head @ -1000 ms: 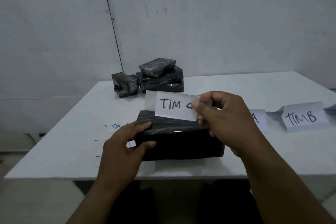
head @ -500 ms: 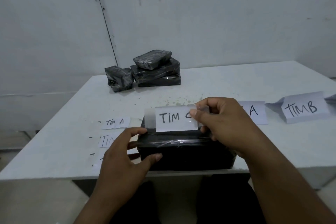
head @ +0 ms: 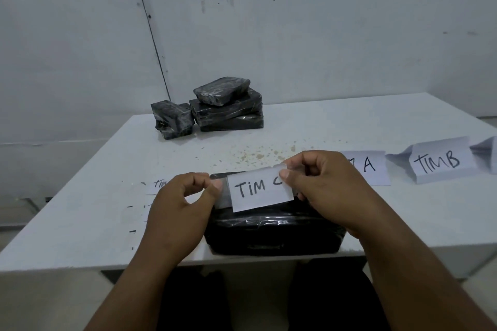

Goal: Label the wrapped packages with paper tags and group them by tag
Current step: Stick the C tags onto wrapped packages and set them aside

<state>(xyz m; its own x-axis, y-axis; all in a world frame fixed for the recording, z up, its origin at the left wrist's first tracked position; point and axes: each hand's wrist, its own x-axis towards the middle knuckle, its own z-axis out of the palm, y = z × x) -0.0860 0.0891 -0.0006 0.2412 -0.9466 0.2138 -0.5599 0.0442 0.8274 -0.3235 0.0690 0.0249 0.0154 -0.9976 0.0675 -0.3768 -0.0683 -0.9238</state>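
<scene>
Two hands on one tag. Right hand pinches the right end of the paper tag reading "TIM C" (last letter half covered by the thumb); left hand pinches the clear tape strip sticking out of the tag's left end. Tag is held just above the top face of the black wrapped package, which sits on the tabletop at its near edge, under and between both hands.

Step in hand, as judged: sticking this tag onto the package. Next move calls for lowering the tag flat onto the wrap and pressing the tape ends down; the film looks slick and wrinkled, so firm rubbing is likely needed.

Beyond the right hand: a flat tag ending in "A" and a folded "TIMB" tag. Far beyond the left hand: stack of unlabelled packages.

Change from half a second ago: left hand has left the package's side and taken the tape end; tag has tilted slightly.
</scene>
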